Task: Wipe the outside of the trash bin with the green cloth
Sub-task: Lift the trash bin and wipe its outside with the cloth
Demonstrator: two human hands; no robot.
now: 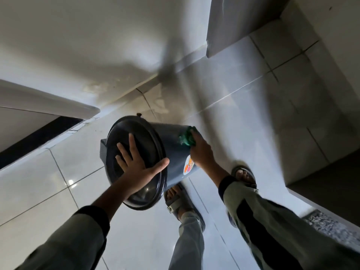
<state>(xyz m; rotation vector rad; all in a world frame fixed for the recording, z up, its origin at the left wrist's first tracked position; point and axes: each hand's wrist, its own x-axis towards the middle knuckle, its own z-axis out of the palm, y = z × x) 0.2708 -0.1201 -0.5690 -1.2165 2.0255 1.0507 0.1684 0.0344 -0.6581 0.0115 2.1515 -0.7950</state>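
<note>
A dark grey trash bin (pixel 171 141) with a round lid is tilted, its lid facing me and its base pointing away. My left hand (pixel 136 162) lies flat on the lid with fingers spread, the thumb hooked over the lid's rim. My right hand (pixel 201 151) presses a crumpled green cloth (pixel 187 138) against the bin's side wall, near the base. A round orange and white sticker (pixel 188 164) shows on the wall just under my right wrist.
The bin is held above a glossy grey tiled floor (pixel 58 178). My two feet in grey sandals (pixel 176 199) stand right below it. A white wall runs behind, a dark-edged step or ledge (pixel 48 131) lies at left, and a grey cabinet corner (pixel 319 182) juts in at right.
</note>
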